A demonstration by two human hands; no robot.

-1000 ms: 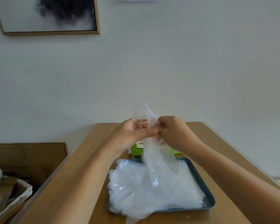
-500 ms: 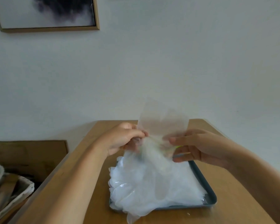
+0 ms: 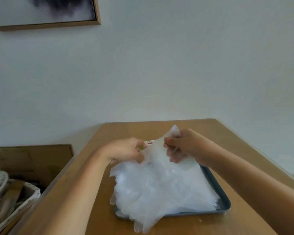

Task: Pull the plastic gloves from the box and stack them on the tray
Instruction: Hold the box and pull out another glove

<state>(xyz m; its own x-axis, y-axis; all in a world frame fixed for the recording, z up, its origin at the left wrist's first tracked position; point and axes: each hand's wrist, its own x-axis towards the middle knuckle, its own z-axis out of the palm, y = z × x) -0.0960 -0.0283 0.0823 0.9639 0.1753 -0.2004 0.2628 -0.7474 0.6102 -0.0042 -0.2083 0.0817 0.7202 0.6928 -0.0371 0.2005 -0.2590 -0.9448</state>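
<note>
A thick pile of clear plastic gloves [image 3: 159, 192] covers the dark blue tray [image 3: 225, 203] on the wooden table. Some glove fingers hang over the tray's near edge. My left hand [image 3: 127, 150] and my right hand [image 3: 185, 146] each pinch an upper corner of one glove [image 3: 157, 150], spread between them just above the far end of the pile. Of the green glove box [image 3: 148, 142] only a small strip with a label shows between my hands, behind the held glove.
The wooden table [image 3: 219, 133] ends at the white wall behind and has edges at the left and right. At the lower left a fabric-lined basket [image 3: 12, 200] holds mixed items beside a brown board [image 3: 32, 158]. A framed picture [image 3: 44, 11] hangs top left.
The glove hung bunched between my hands, then was opened out flat. Both hands have since come down with it towards the pile on the tray.
</note>
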